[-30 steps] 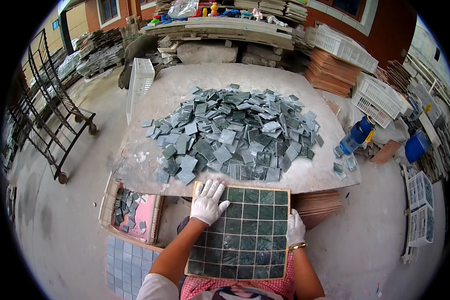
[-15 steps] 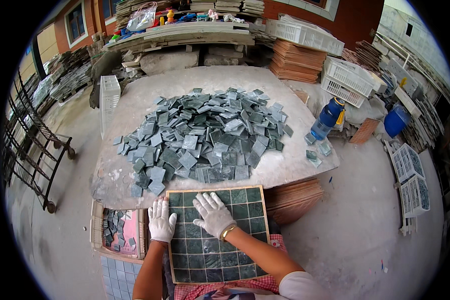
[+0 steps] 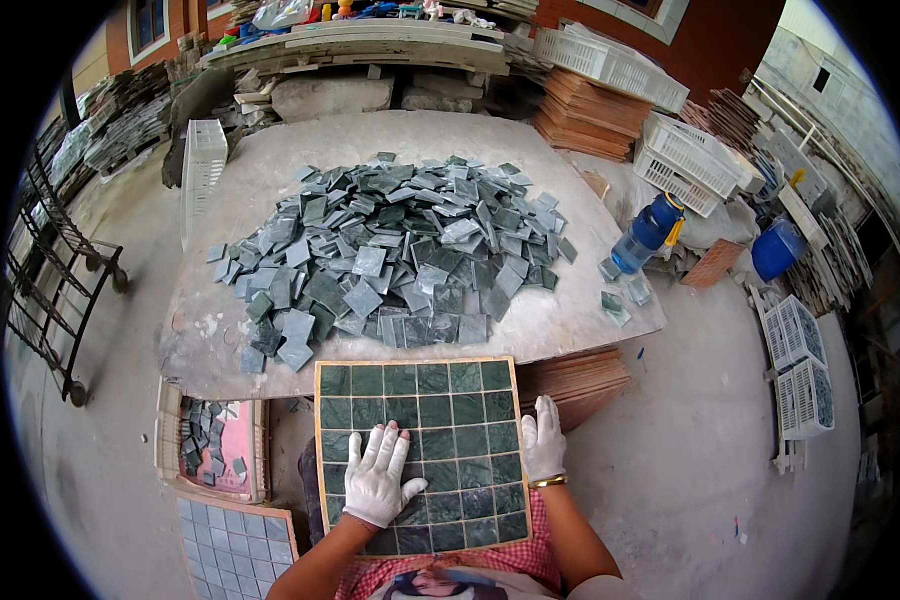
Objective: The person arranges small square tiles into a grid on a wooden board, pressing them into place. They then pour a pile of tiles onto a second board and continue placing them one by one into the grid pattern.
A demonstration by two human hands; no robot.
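Observation:
A wooden-rimmed tray of dark green square tiles [image 3: 454, 443] set in rows lies over my lap, its far edge by the table. My left hand [image 3: 378, 480], in a white glove, rests flat on the tiles left of the middle, fingers spread. At the tray's right edge is my right hand [image 3: 543, 443], also gloved, its fingers stretched away from me and its side against or close to the rim. Neither hand holds anything that I can see. Beyond the tray, a heap of loose grey-green tiles [image 3: 400, 250] covers much of the pale table [image 3: 270, 150].
A crate with loose tile pieces [image 3: 262, 450] and another tiled panel [image 3: 235, 545] stand at my left. To the right are a blue bottle [image 3: 648, 235], stacked brown boards [image 3: 575, 385] under the table and white crates [image 3: 805, 400]. A wheeled metal rack [image 3: 80, 300] stands far left.
My left hand has gone from the tray's left edge onto the tiles. My right hand has left the tiles for the right edge. The view has shifted slightly.

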